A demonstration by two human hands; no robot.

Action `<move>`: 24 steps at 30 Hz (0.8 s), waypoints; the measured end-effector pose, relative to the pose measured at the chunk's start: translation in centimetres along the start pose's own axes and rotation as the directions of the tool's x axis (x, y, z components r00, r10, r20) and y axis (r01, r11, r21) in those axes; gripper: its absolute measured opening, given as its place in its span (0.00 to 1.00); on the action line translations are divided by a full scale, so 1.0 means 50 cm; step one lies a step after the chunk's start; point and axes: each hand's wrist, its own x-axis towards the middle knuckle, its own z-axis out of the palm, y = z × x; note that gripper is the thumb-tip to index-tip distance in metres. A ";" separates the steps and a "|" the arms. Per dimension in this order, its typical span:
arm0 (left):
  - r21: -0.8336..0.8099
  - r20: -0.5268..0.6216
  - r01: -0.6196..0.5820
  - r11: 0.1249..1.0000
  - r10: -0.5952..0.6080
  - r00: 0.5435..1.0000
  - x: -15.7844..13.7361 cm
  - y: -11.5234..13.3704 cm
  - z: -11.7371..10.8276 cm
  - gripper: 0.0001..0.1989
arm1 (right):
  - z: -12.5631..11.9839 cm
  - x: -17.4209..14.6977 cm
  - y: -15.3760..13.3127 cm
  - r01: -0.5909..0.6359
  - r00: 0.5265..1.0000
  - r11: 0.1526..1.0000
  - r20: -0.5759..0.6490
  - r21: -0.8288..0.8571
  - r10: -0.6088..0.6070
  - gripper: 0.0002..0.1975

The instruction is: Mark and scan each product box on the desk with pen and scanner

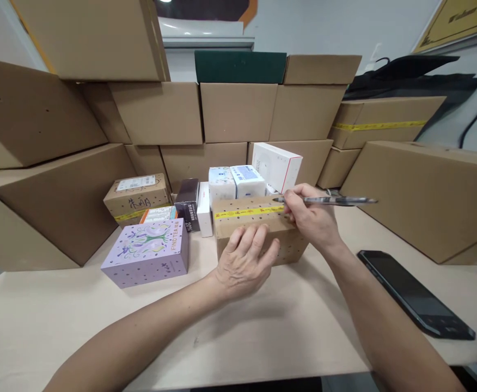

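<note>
A brown cardboard box (238, 204) with small dark marks and a strip of yellow tape (242, 213) along its top stands in front of me. My left hand (249, 258) rests on its near side, fingers spread over the upper edge. Between the thumb and fingers of my right hand (312, 215) is a pen (340, 201), its tip pointing left, just above the box top. The right hand's lower fingers are by the box's right end; whether they touch it I cannot tell. Left of the box sits a lilac tea box (144, 253).
Behind are tissue packs (247, 179), a white box (277, 163), a dark box (187, 201) and a labelled carton (138, 193). Large cartons (238, 111) are stacked along the back and both sides. A black handheld device (414, 294) lies on the table (295, 343) at right.
</note>
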 end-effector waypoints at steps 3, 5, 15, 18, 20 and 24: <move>0.002 -0.026 0.006 1.000 -0.006 1.000 0.004 -0.003 0.004 0.20 | 0.002 -0.003 0.008 0.072 0.993 0.988 -0.081 -0.137 -0.084 0.18; 0.012 -0.027 0.014 1.000 -0.013 1.000 0.006 -0.005 0.006 0.19 | 0.001 -0.001 0.008 0.068 0.994 0.980 -0.076 -0.185 -0.083 0.18; 0.053 -0.030 -0.010 0.999 0.012 0.999 0.006 -0.008 0.008 0.19 | 0.002 0.001 0.000 0.040 0.998 0.979 0.046 -0.198 -0.032 0.17; 0.074 -0.039 -0.010 0.997 0.013 0.999 0.007 -0.008 0.009 0.18 | 0.003 0.002 -0.001 0.046 0.998 0.977 0.051 -0.210 -0.036 0.17; 0.072 -0.047 -0.016 0.997 0.019 0.999 0.008 -0.008 0.009 0.17 | 0.003 0.003 -0.001 0.051 0.998 0.976 0.055 -0.211 -0.041 0.17; 0.069 -0.060 -0.020 0.997 0.025 0.998 0.009 -0.009 0.008 0.18 | 0.003 0.004 0.000 0.060 0.998 0.971 0.033 -0.233 -0.054 0.17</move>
